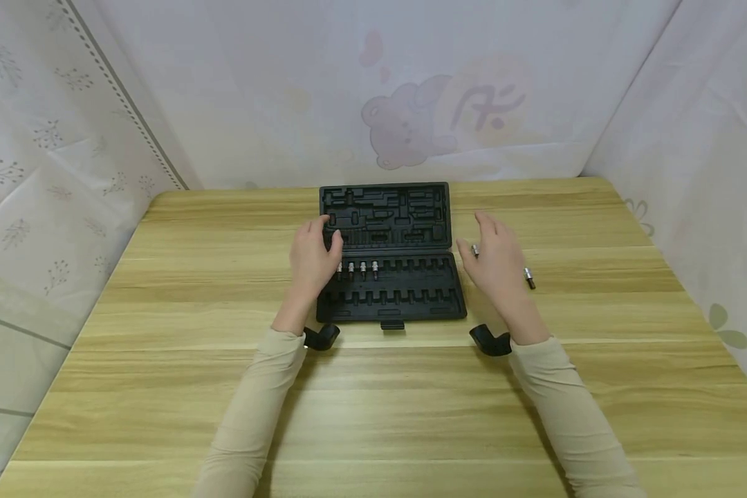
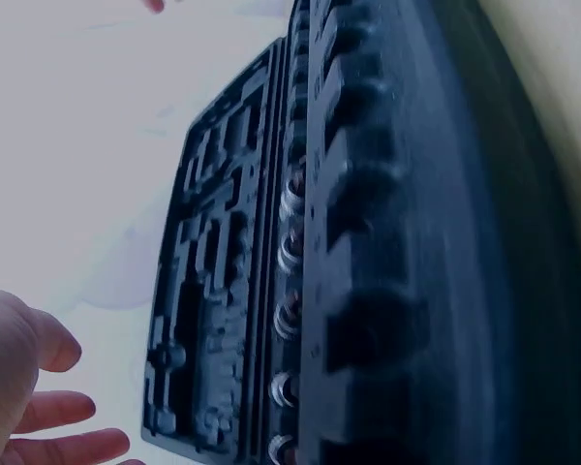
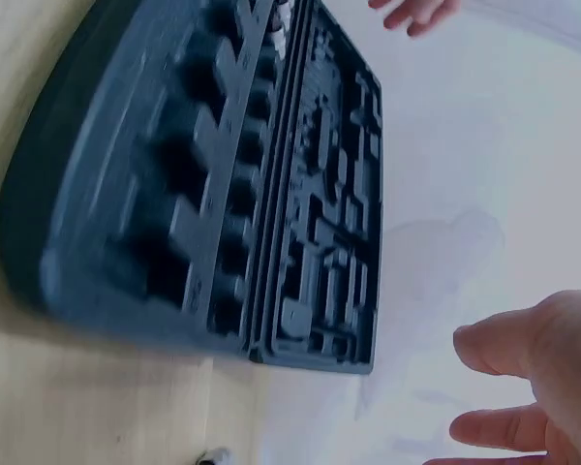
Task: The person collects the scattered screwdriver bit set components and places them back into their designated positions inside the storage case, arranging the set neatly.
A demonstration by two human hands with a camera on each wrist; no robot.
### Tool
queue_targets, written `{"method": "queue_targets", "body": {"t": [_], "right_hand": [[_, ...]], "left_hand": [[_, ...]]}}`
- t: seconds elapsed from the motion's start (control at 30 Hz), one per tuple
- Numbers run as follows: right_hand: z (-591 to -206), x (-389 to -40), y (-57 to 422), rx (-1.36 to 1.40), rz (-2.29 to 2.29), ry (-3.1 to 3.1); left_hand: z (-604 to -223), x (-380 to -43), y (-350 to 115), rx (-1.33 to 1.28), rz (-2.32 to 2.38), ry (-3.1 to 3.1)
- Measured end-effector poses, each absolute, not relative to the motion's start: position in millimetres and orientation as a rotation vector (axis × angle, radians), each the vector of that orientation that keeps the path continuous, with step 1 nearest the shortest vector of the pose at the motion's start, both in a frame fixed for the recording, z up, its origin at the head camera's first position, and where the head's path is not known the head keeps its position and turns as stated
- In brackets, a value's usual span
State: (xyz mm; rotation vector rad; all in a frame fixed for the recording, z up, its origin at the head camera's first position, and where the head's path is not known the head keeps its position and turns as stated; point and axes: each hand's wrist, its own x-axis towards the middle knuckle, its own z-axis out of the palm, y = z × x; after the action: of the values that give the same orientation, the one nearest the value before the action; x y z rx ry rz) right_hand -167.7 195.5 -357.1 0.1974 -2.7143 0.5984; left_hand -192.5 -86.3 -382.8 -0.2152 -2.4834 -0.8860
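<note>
An opened black plastic socket case (image 1: 404,282) lies on the table, its moulded lid (image 1: 386,218) folded back. Several bit sockets (image 1: 363,270) with silver ends and dark tips sit in the left part of its upper row. My left hand (image 1: 311,259) is over the case's left edge, fingers spread and holding nothing. Beyond the right edge, my right hand (image 1: 496,266) is raised with thumb and fingers apart, also holding nothing. One loose bit socket (image 1: 529,278) lies right of that hand; another (image 1: 475,250) shows partly between its thumb and fingers.
The wooden table (image 1: 398,415) stretches in front of the case and to both sides. Pale patterned curtains (image 1: 255,90) hang behind and at the sides. A black wrist mount (image 1: 321,337) sticks out from each wrist, near the case's front corners.
</note>
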Motion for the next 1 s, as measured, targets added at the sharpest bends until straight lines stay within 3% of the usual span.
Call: {"method": "queue_targets", "body": {"t": [1.0], "right_hand": [[-376.9, -166.0, 286.6, -0.051, 0.837, -2.817]], "left_hand": [[-407.4, -208.3, -107.1, 0.132, -1.467, -2.521]]}}
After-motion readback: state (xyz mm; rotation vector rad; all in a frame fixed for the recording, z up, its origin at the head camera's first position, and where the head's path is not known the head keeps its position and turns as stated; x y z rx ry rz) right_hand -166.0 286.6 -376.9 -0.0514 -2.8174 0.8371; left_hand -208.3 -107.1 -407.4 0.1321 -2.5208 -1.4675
